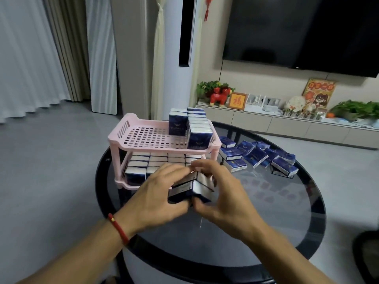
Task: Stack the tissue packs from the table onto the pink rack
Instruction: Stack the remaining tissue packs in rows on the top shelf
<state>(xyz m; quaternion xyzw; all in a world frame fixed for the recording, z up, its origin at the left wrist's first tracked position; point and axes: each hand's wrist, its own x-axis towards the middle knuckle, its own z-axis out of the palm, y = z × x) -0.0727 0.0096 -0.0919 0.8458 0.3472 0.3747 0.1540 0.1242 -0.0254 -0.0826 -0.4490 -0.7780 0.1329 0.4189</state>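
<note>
Right now two hands hold a small bunch of packs point(191, 188) just above the round glass counter point(287, 201), close in front of the pink rack point(123, 138). The left hand point(162, 195) curls its fingers over the left side of the bunch. The right hand point(221, 193) curls over the right side, with its thumb under the near edge. The two hands almost touch each other. The bunch is a bit blurry, so the number of packs in it is hard to tell.

The rack stands on the far left part of the counter and has two shelves. The bottom shelf point(121, 182) is full of packs standing in neat rows. The top shelf has packs point(194, 128) only in its far right corner, and the rest of it shows bare pink holes.

More packs point(256, 154) lie in a loose pile on the counter to the right of the rack, some flat and some leaning on each other.

A red string point(119, 228) goes round the left wrist.
</note>
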